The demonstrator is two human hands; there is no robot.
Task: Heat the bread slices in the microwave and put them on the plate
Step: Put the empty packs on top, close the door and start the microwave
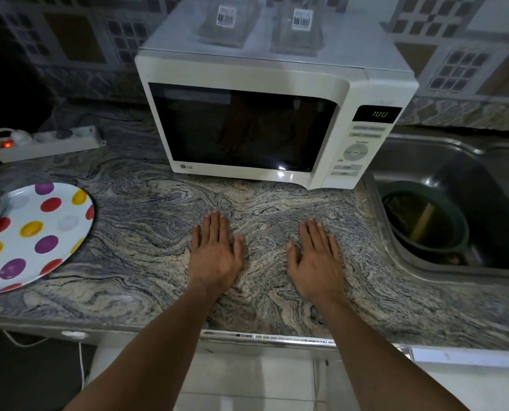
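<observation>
Both hands, left (pixel 214 253) and right (pixel 314 258), lie flat and empty on the bench (pixel 146 232), the shut microwave (pixel 247 126) straight ahead, the spotted plate (pixel 33 232) well off to the left, nearer the left hand; no bread is visible.

- The microwave (pixel 265 126) stands at the back of the counter (pixel 146 221).
- Both hands lie flat before it, the left hand (pixel 214 256) beside the right hand (pixel 315 259).
- The plate (pixel 36 235) is far left, the sink (pixel 455 203) right.
</observation>
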